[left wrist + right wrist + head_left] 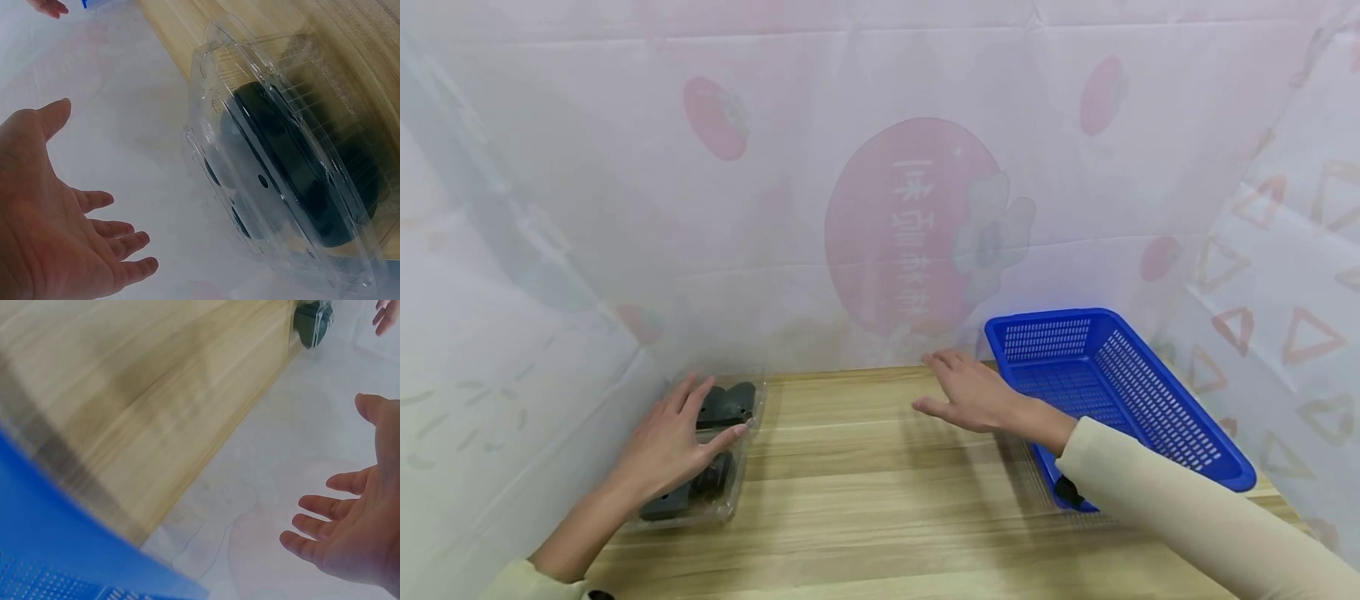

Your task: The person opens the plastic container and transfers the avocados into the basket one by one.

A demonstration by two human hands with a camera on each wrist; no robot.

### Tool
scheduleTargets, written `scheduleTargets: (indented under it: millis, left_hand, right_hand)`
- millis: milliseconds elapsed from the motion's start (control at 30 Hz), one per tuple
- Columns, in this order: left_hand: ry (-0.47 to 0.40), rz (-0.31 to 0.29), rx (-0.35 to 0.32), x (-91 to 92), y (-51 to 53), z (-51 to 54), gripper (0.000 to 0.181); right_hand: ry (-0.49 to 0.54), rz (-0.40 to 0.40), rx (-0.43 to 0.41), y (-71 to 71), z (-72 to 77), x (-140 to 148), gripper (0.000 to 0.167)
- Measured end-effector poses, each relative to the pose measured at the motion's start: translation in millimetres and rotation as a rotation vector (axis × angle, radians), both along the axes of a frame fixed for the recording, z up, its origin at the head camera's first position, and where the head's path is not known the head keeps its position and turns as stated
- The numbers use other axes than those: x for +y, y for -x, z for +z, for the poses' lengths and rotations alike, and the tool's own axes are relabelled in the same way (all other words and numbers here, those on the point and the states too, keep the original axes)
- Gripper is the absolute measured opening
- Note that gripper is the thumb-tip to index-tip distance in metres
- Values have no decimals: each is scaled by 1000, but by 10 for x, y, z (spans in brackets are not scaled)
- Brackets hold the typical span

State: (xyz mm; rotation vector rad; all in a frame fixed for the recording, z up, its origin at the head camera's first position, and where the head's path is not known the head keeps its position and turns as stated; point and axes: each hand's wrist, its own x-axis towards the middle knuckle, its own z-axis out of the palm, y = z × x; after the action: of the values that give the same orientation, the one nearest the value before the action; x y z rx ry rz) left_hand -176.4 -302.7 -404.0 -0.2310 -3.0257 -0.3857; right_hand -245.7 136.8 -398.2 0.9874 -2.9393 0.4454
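A clear plastic box [730, 492] with dark green items [727, 403] inside sits at the left of the wooden table. My left hand [664, 446] is spread over that box in the head view; in the left wrist view a gap separates the hand [69, 225] from the clear box [262, 169]. My right hand [973, 393] hovers above the table just left of a blue basket [1180, 408], fingers extended and holding nothing. The right wrist view shows the right hand [356, 519] with relaxed fingers and the basket's blue rim [75, 525] at lower left.
The wooden table [850, 483] stretches between the box and the basket. A white sheet [760, 233] with pink fruit prints hangs behind, and more printed sheet [1300, 333] stands at the right side.
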Motion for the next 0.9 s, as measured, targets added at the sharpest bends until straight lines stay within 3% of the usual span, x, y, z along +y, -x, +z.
scheduleTargets:
  millis: [700, 900]
  left_hand:
    - [-172, 50, -49, -264, -60, 22, 94]
    - [-262, 76, -108, -359, -50, 21, 94]
  right_hand:
    - [101, 10, -233, -197, -131, -581, 78]
    - [123, 33, -281, -222, -218, -755, 76]
